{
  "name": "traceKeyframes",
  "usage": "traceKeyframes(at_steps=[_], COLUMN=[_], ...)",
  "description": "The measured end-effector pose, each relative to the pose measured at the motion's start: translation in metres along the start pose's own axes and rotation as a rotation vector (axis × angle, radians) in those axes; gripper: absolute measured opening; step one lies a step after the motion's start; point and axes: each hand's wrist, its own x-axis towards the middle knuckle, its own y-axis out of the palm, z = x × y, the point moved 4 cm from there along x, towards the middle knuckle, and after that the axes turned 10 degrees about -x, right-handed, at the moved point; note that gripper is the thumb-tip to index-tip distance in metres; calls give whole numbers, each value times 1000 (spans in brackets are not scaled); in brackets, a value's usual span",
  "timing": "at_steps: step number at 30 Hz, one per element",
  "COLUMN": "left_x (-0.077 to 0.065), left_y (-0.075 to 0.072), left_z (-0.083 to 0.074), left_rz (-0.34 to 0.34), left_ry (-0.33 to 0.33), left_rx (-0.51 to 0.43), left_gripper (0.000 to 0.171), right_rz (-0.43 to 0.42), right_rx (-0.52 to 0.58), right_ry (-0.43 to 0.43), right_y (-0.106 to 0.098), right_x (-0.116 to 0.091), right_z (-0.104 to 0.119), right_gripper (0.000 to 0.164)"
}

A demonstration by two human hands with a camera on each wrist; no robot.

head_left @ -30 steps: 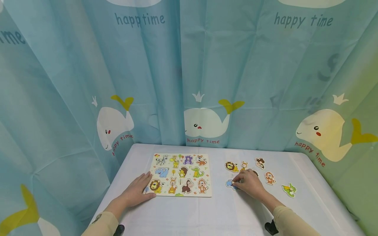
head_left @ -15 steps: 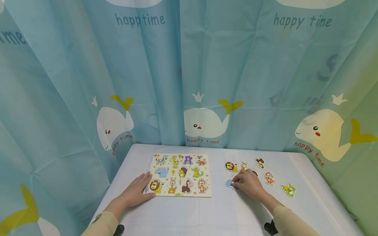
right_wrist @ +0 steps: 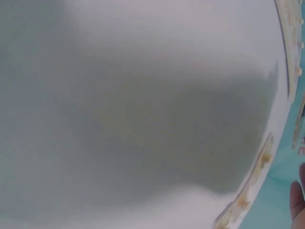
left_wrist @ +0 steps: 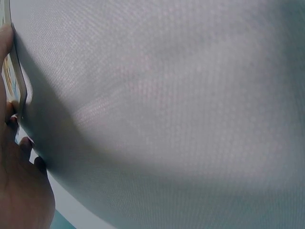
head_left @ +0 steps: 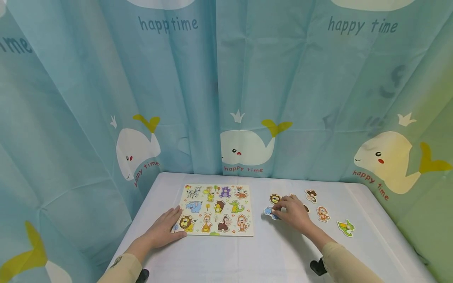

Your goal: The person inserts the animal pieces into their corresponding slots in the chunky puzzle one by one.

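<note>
My right hand (head_left: 291, 214) pinches a blue elephant puzzle piece (head_left: 269, 213) between thumb and fingertips. In the right wrist view that piece (right_wrist: 299, 125) shows edge-on at the right border, raised off the white cloth. To its left lies a flat animal puzzle board (head_left: 216, 210) with three rows of coloured animals, one of them a blue elephant. My left hand (head_left: 163, 228) rests at the board's lower left corner, fingers extended along its edge. In the left wrist view this hand (left_wrist: 24, 191) is at the left border, beside the board's edge (left_wrist: 19, 78).
Behind my right hand lies a lion piece (head_left: 274, 198), with others partly hidden by the hand. Further right are a brown animal piece (head_left: 311, 195), a monkey piece (head_left: 323, 214) and a green crocodile piece (head_left: 346, 228). A blue curtain (head_left: 198, 98) hangs behind the white table (head_left: 212, 259).
My right hand has lifted the elephant piece and carried it slightly left and away from me. The left hand and the board have stayed put.
</note>
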Motion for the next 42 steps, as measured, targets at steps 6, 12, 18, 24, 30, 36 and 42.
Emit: traceKeyframes(at_steps=[6, 12, 18, 24, 30, 36, 42], left_x=[0, 1, 1, 1, 1, 1, -1], left_y=[0, -1, 0, 0, 0, 1, 0], left_z=[1, -1, 1, 1, 0, -1, 0], left_rz=[-1, -1, -2, -4, -3, -2, 7], left_ry=[-7, 0, -10, -4, -9, -15, -17], left_rx=[1, -8, -11, -10, -14, -7, -14], left_gripper=[96, 96, 96, 96, 96, 96, 96], right_rz=[-29, -31, -21, -17, -17, -12, 4], right_rx=[26, 51, 41, 59, 65, 50, 50], right_ry=[-12, -21, -21, -13, -27, -66, -85], right_y=[-3, -1, 2, 7, 12, 19, 27], right_x=[9, 17, 26, 34, 44, 51, 58], right_z=[15, 26, 38, 54, 71, 90, 108], right_gripper=[9, 8, 7, 7, 6, 7, 7])
